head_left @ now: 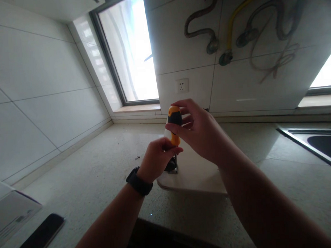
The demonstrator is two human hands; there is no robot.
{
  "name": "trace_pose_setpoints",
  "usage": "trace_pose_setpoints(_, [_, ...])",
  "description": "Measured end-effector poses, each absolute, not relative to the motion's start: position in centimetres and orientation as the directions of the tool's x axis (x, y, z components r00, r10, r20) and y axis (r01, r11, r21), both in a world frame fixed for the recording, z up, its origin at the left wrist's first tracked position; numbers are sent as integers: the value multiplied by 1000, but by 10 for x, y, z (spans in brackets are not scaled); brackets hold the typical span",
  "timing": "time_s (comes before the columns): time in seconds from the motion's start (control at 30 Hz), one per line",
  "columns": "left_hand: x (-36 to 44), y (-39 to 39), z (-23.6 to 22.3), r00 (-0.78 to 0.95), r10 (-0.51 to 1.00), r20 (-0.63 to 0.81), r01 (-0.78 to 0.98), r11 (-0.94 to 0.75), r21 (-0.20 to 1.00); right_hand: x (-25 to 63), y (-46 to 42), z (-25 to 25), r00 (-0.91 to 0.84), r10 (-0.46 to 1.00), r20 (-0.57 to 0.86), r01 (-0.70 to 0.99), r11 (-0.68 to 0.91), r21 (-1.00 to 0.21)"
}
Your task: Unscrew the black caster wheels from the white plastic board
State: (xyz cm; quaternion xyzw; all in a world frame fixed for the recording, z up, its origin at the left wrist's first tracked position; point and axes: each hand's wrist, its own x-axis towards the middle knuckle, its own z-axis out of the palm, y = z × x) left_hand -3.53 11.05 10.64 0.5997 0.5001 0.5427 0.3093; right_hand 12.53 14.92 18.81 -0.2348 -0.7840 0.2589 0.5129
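My right hand [191, 124] is closed round the handle of an orange and black screwdriver [174, 118], which stands upright with its tip down. Just below the handle, my left hand [158, 155] pinches at the shaft, wrapped near the handle's lower end. Under the left hand lie a black round part and a small metal bracket [174, 170], on a pale flat panel [197, 173] with rounded corners. The screwdriver's tip is mostly hidden by my left fingers. A few small dark screws [137, 157] lie on the counter left of my left hand.
The speckled counter [96, 178] runs along a tiled wall with a socket [182, 85]. A metal sink [314, 139] is at right; a phone [36, 237] and a white box [16, 214] lie at lower left. Hoses [200, 31] hang from wall valves above.
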Motion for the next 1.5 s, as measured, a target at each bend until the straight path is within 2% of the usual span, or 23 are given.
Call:
trace_pose_setpoints(0.13, [-31, 111, 106, -122, 916, 381, 317, -328, 890, 121, 151, 184, -375, 624, 685, 140, 769, -624])
trace_pose_setpoints(0.27, [-33, 112, 108, -107, 914, 392, 368, -330, 870, 118, 157, 180, -372, 646, 666, 10, 721, -693])
trace_pose_setpoints(0.37, [-38, 108, 115, 16, 936, 351, 390, -329, 860, 118, 161, 177, -431, 637, 640, -121, 662, -740])
trace_pose_setpoints(0.47, [-42, 102, 123, 154, 954, 258, 405, -299, 864, 119, 164, 176, -480, 618, 622, -173, 629, -758])
trace_pose_setpoints(0.57, [-41, 96, 128, 105, 966, 238, 403, -260, 878, 120, 163, 176, -501, 618, 606, -140, 632, -762])
trace_pose_setpoints(0.77, [-34, 95, 129, -32, 970, 241, 462, -200, 864, 121, 157, 183, -419, 647, 637, 70, 723, -688])
trace_pose_setpoints(0.97, [-31, 96, 123, -115, 941, 320, 518, -218, 827, 123, 153, 183, -421, 652, 631, 51, 711, -701])
trace_pose_setpoints(1.1, [-27, 99, 116, -151, 907, 393, 555, -251, 793, 125, 152, 184, -427, 601, 676, 96, 773, -627])
trace_pose_setpoints(1.27, [-28, 100, 111, -115, 897, 426, 551, -299, 779, 127, 150, 189, -421, 635, 648, 132, 749, -649])
trace_pose_setpoints(1.4, [-32, 95, 120, 26, 951, 309, 471, -284, 835, 127, 151, 187, -408, 664, 626, 52, 702, -710])
trace_pose_setpoints(1.5, [-34, 91, 127, 98, 960, 262, 501, -275, 821, 127, 151, 185, -430, 624, 652, -9, 719, -695])
